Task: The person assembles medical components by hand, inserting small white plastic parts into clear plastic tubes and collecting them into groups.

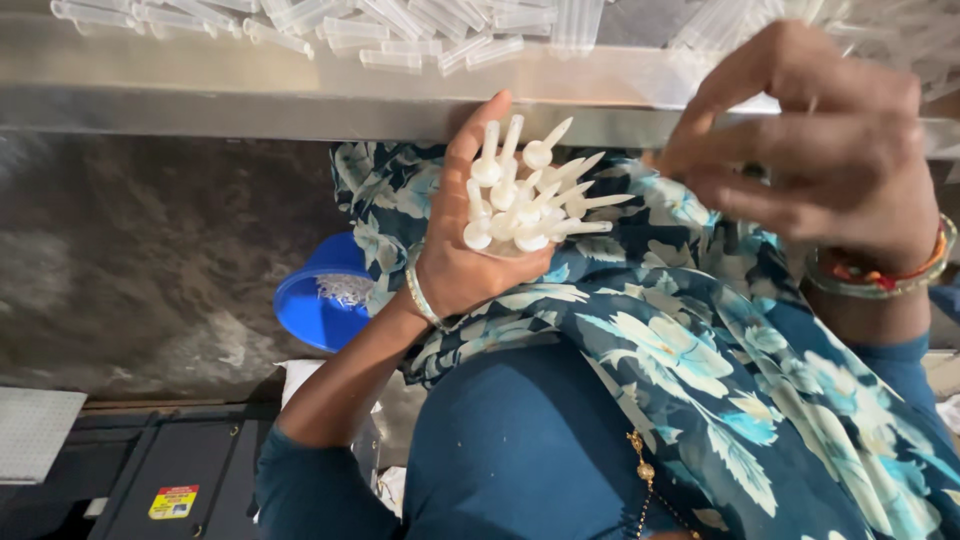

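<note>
Left hand (pixel 465 235) sits mid-frame, palm turned up toward the camera, fingers cupped and thumb stretched upward along the left side, closed loosely about a held bundle; thin bangle at the wrist, forearm running down to lower left in a dark blue sleeve. Right hand (pixel 820 150) hangs in the upper right of the frame, back toward the camera and blurred, fingers bent and pointing left with fingertips drawn together as in a pinch. Its wrist carries bangles and a red thread, blue sleeve below.
</note>
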